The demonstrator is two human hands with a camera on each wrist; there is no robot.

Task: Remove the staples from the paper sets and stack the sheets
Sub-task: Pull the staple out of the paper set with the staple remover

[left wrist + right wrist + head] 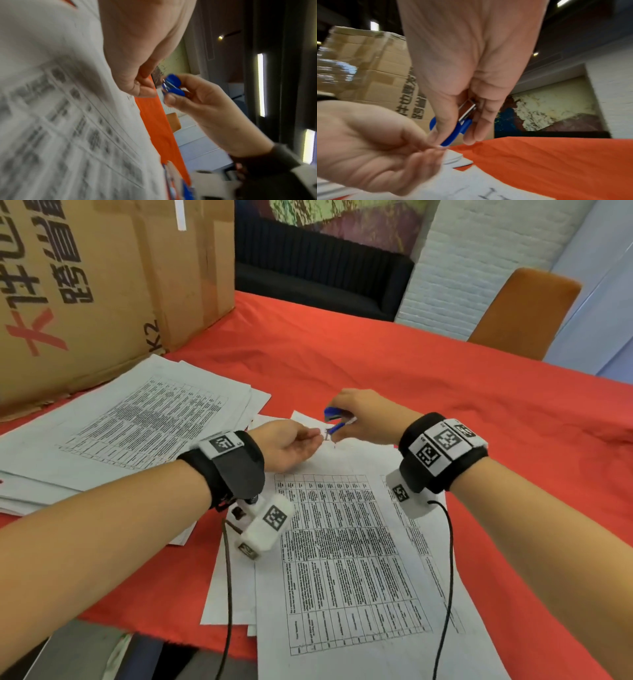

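An informal office or lounge-like workroom is showing here: a table (428, 364) wearing a red cloth, printed sheets (137, 419) lying on it, a large cardboard carton (102, 285) standing at its far-left edge, a dark sofa (318, 278) and orange chair (524, 313) sitting behind it.

**Around the red-covered desk**

A red cloth (428, 378) covers the desk, wrinkled toward the right side. A large cardboard box (102, 285) stands on it at the far left, printed with black characters and a red mark. Beyond the far edge sits a dark sofa (318, 282), with a colourful painting (342, 220) above it. A white brick wall (455, 278) rises to the right, and an orange chair back (524, 313) stands just behind the desk.
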